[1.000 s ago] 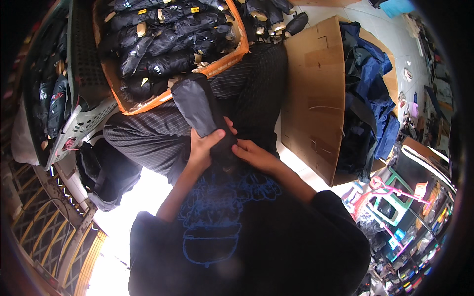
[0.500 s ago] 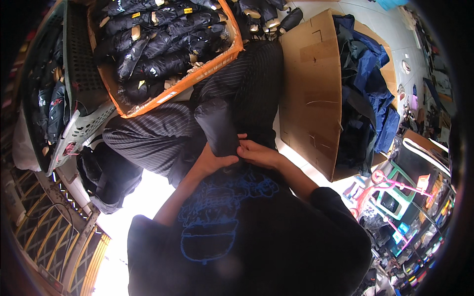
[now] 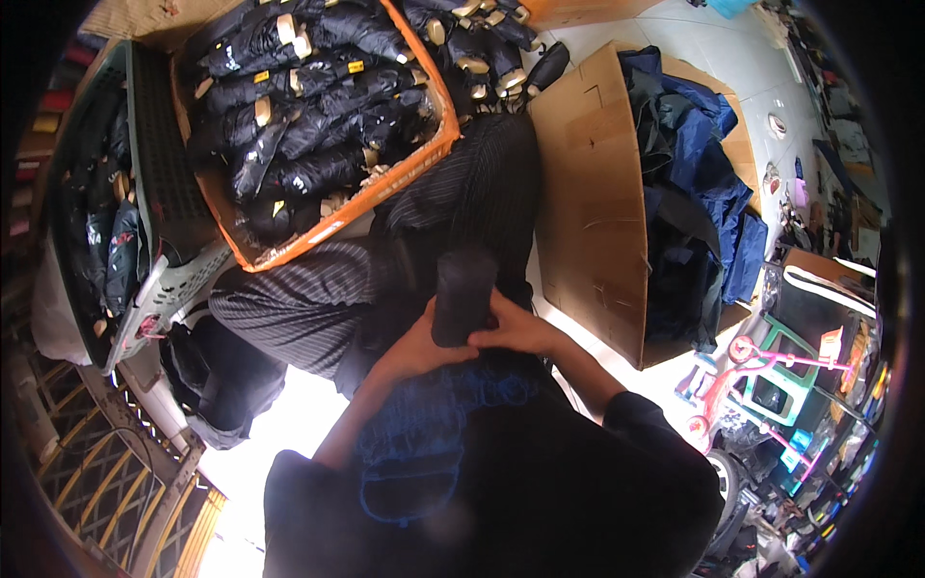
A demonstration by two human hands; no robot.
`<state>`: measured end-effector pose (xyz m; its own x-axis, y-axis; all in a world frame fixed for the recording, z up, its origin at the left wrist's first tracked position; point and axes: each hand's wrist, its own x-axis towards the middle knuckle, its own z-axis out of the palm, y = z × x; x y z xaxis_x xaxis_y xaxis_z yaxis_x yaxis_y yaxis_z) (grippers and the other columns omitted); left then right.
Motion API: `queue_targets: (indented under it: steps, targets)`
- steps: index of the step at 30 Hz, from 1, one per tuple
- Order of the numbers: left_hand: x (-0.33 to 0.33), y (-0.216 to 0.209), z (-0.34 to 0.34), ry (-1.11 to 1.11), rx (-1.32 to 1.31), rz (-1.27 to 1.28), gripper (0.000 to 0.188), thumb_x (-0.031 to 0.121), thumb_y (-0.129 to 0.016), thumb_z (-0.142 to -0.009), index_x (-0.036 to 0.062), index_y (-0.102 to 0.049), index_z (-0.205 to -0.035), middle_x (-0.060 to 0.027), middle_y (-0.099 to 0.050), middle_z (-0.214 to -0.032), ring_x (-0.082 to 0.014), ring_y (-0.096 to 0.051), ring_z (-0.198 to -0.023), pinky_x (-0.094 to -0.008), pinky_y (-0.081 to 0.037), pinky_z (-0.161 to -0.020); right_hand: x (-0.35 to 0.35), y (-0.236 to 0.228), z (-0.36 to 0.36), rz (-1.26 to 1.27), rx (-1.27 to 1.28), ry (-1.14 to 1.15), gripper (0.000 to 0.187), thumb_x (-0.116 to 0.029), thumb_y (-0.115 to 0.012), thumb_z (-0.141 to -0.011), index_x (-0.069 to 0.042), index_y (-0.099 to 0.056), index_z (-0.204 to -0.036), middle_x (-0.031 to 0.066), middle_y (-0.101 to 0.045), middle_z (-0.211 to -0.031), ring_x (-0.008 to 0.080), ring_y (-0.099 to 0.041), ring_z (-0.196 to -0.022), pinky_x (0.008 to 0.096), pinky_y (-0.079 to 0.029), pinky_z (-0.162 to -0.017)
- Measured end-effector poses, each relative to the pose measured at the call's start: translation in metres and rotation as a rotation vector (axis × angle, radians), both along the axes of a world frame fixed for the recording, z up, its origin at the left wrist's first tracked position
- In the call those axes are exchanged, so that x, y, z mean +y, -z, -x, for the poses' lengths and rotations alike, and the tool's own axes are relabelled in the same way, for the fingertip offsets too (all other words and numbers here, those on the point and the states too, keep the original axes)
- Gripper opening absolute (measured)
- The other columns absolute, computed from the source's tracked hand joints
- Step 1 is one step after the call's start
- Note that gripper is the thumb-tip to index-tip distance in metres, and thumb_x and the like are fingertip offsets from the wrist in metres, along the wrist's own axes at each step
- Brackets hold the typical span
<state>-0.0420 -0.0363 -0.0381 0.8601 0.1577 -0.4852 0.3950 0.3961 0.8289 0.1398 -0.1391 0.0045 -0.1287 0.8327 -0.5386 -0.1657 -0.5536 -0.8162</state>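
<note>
Black oblong fabric bundle (image 3: pixel 462 299) is clamped between left hand (image 3: pixel 424 350) and right hand (image 3: pixel 516 328); orange plastic crate (image 3: pixel 351 203), 11 o'clock, already looks packed; crumpled navy cloth (image 3: pixel 690 144), 2 o'clock, looks unrolled.

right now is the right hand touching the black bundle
Touching: the head view shows the right hand with its thumb pressed over the lower right edge of the black bundle, no gap between them.

A pale, glossy tiled floor (image 3: pixel 674 31) showed at upper right, strong white light (image 3: pixel 284 424) glared beside a metal lattice gate with yellow bars (image 3: pixel 120 482) at lower left, and a green plastic stool-like frame (image 3: pixel 796 390) appeared at right.
</note>
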Motion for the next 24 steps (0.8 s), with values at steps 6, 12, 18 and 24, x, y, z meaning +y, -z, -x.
queue_targets:
  steps: [6, 12, 18, 24]
  targets:
    - [0.007, -0.013, -0.013, -0.071, -0.087, -0.186, 0.085, 0.019, -0.078, -0.077, 0.0019, -0.030, -0.145, -0.0159, -0.037, -0.145, -0.0280, -0.041, -0.132, -0.0382, -0.041, -0.105, 0.009, -0.006, 0.000, 0.077, 0.094, 0.223, 0.059, -0.026, -0.076, -0.082, 0.000, -0.051, -0.129, 0.0124, -0.059, -0.122, 0.0199, -0.052, -0.119, 0.0347, -0.042, -0.101]
    - [0.031, -0.001, -0.012, -0.559, -0.070, -0.254, 0.042, 0.005, -0.067, -0.085, 0.0024, -0.054, -0.125, -0.0122, -0.048, -0.139, -0.0257, -0.051, -0.124, -0.0347, -0.044, -0.100, 0.113, 0.019, -0.045, -0.191, 0.019, 0.748, 0.038, -0.020, -0.069, -0.088, -0.003, -0.055, -0.119, 0.0042, -0.063, -0.110, 0.0126, -0.060, -0.099, 0.0296, -0.047, -0.088]
    - [0.108, -0.031, 0.010, -0.581, -0.054, -1.298, 0.019, 0.004, -0.065, -0.082, 0.0000, -0.063, -0.101, -0.0162, -0.064, -0.105, -0.0349, -0.057, -0.100, -0.0406, -0.045, -0.089, 0.265, -0.013, -0.171, -0.522, -1.023, 0.780, 0.057, -0.029, -0.074, -0.078, 0.001, -0.051, -0.121, 0.0273, -0.060, -0.116, 0.0432, -0.057, -0.108, 0.0465, -0.046, -0.091]
    - [0.149, 0.017, 0.030, -0.456, 0.120, -1.466, 0.017, 0.012, -0.067, -0.081, 0.0031, -0.063, -0.096, -0.0094, -0.064, -0.098, -0.0286, -0.055, -0.096, -0.0422, -0.039, -0.086, 0.366, -0.016, -0.237, -0.330, -1.752, 0.471, 0.050, -0.026, -0.072, -0.080, -0.013, -0.054, -0.125, 0.0153, -0.056, -0.117, 0.0382, -0.051, -0.113, 0.0540, -0.044, -0.091]
